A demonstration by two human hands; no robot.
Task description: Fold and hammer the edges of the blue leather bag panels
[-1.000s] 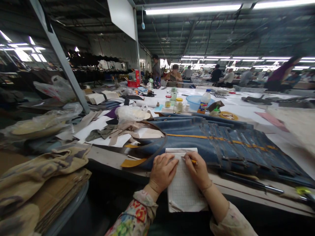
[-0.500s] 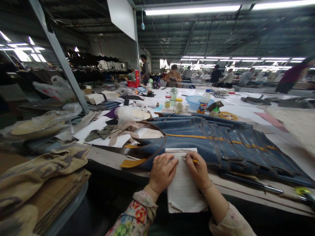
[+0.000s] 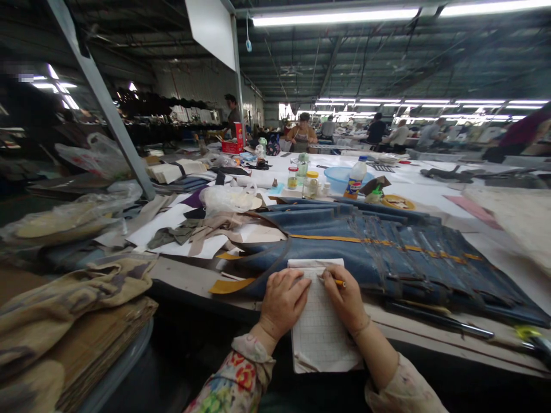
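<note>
A lined notepad (image 3: pixel 322 338) lies at the table's front edge, its lower part jutting out past the edge. My left hand (image 3: pixel 284 301) rests flat on its upper left side, fingers stretched over the page. In my right hand (image 3: pixel 345 298) a yellow pencil (image 3: pixel 341 283) is pinched, its tip touching the page near the top. Writing on the page is too small to read. Just beyond the notepad lies dark blue leather-like material (image 3: pixel 327 252) with an orange strip (image 3: pixel 327 237) across it.
A black-and-silver rod-shaped tool (image 3: pixel 439 321) lies right of my right hand. Farther back stand glass jars (image 3: pixel 310 186), a drink bottle (image 3: pixel 355 179) and a blue basin (image 3: pixel 336 179). Cardboard (image 3: pixel 107 338) and stained cloth (image 3: pixel 81 292) are stacked at left. Several people work in the background.
The view has shifted very slightly. Both hands, the pencil and the notepad stay almost in place. A standing person in the background has moved left, and a dark blurred figure appears at far left.
</note>
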